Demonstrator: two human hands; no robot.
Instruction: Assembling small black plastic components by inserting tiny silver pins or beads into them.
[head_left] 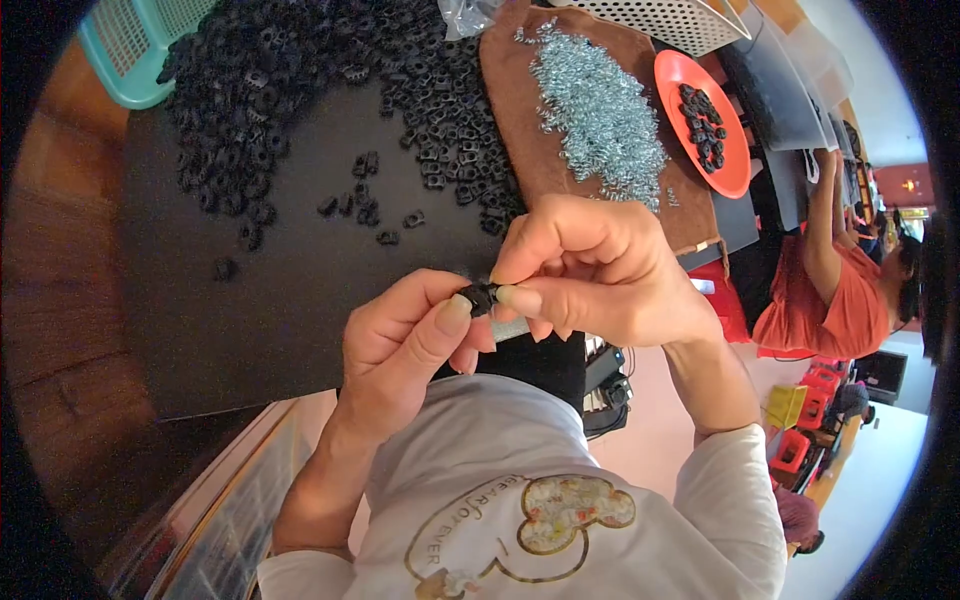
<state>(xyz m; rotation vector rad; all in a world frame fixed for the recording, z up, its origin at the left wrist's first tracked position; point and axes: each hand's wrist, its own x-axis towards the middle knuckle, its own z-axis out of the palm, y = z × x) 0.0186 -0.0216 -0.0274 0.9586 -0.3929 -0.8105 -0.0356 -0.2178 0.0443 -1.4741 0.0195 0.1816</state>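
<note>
Close to my body, above the table's front edge, both hands meet at one small black plastic piece (479, 297). My left hand (400, 345) pinches it between thumb and fingers. From the other side, the thumb and forefinger of my right hand (610, 270) close on its right end; whether they also hold a second small part is hidden. Beyond my hands, a large heap of black plastic pieces (270, 90) spreads over the black tabletop (310, 290), with several strays nearer me. Small shiny metal springs (595, 110) lie piled on a brown cloth (520, 90).
An orange-red oval plate (735, 150) with black pieces stands at the right, near a white perforated basket (660, 22) and a clear plastic bin (785, 75). A turquoise basket (130, 55) is at the far left. Another person in orange (835, 290) sits at the right.
</note>
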